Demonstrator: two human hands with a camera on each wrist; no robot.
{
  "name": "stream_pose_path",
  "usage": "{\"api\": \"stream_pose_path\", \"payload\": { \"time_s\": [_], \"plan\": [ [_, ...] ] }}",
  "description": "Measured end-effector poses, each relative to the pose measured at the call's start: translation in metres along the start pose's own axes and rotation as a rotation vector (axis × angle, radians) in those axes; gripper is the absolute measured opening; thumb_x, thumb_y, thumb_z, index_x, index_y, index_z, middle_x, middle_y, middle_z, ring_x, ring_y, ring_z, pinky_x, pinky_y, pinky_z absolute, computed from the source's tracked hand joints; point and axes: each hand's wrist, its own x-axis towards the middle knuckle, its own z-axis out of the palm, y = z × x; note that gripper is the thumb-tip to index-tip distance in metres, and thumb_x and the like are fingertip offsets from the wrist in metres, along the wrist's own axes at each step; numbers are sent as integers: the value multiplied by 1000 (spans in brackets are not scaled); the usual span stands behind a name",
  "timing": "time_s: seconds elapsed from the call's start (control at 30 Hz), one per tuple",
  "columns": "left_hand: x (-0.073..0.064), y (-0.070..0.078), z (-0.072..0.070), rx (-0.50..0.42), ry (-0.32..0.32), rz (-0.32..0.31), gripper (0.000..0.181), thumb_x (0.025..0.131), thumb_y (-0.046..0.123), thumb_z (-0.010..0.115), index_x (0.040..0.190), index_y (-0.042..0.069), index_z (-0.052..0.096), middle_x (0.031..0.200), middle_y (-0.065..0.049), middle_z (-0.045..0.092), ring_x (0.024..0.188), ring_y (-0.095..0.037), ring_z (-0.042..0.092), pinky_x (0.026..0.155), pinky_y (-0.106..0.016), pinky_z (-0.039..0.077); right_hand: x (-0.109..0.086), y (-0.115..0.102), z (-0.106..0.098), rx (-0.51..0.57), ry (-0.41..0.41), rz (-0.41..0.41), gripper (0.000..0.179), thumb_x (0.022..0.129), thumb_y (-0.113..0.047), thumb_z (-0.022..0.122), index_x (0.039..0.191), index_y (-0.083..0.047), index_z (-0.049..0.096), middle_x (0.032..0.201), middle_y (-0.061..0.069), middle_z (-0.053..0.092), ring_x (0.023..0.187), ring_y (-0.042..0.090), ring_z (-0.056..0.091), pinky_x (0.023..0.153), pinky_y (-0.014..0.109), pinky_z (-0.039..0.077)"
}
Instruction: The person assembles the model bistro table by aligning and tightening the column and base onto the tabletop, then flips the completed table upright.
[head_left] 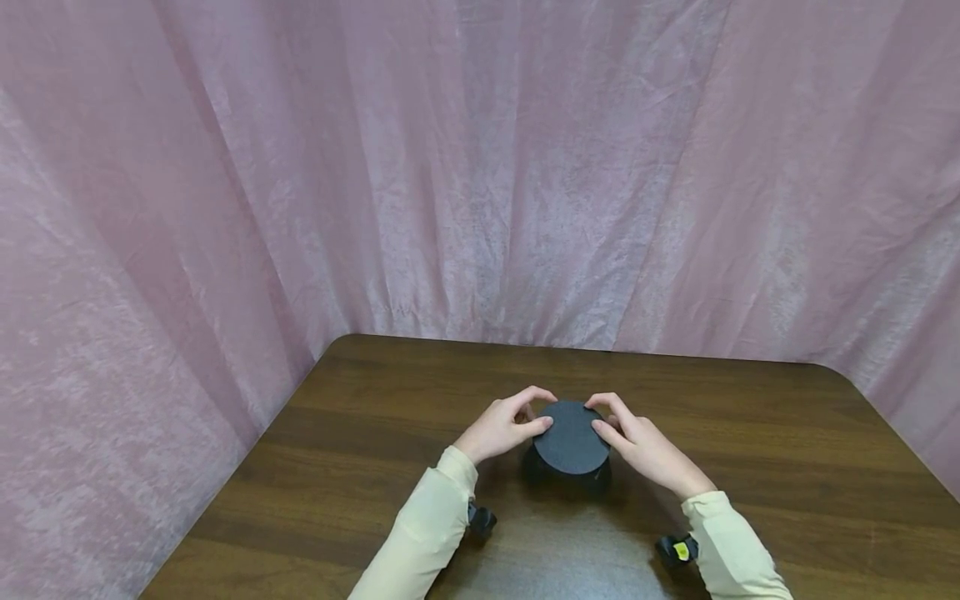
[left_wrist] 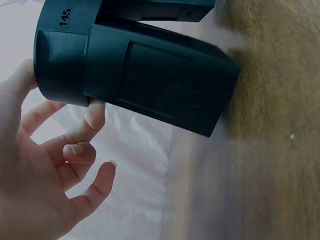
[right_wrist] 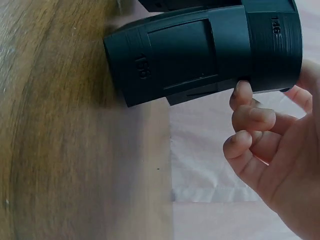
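Observation:
Between my two hands stands a black round-topped plastic stand [head_left: 572, 442], with a flat grey-black disc for a top and blocky leg-like parts beneath. My left hand [head_left: 506, 427] grips its left rim, thumb at the top edge. On the opposite side, my right hand [head_left: 651, 450] holds the rim the same way. In the left wrist view, the stand [left_wrist: 160, 75] carries the raised number 145, and my left hand's lower fingers curl free of it. The right wrist view shows the stand [right_wrist: 185, 55] with 146 and 156 on it, its foot right at the wood.
A brown wood-grain table [head_left: 390, 392] with rounded far corners lies under the hands. Pink velvet-like curtain [head_left: 480, 167] hangs behind it and along the left side. Black wrist devices [head_left: 482, 522] sit beneath both pale yellow sleeves [head_left: 420, 533].

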Motion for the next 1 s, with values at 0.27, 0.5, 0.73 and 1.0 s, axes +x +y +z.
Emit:
{"api": "stream_pose_path", "payload": {
  "time_s": [0.27,0.5,0.73,1.0],
  "plan": [
    [0,-1,0,-1,-36,-4,38,94,33,61,131,30,54,76,4,61,65,-7,51,62,-22,42,2,4,-2,49,-50,67,32,103,-38,46,130,-23,38,93,2,69,78,17,60,68,30,46],
    [1,-7,0,-39,-80,16,41,93,33,64,133,34,53,78,3,57,66,-10,49,62,-22,40,2,8,-4,74,-83,89,33,103,-36,45,131,-21,38,87,3,66,66,23,57,60,29,46],
    [0,-7,-1,-65,-112,1,47,89,35,70,132,37,53,94,2,64,73,-11,54,66,-23,44,0,3,-8,-28,10,-14,34,100,-34,53,129,-18,45,118,5,63,104,22,63,79,36,51],
    [-2,-10,0,-108,-154,-39,57,83,37,76,134,40,50,109,1,66,88,-7,64,81,-26,51,-7,-10,-11,-106,-14,-178,59,88,-44,68,137,-17,48,144,7,42,132,34,43,92,54,47]
  ]
}}
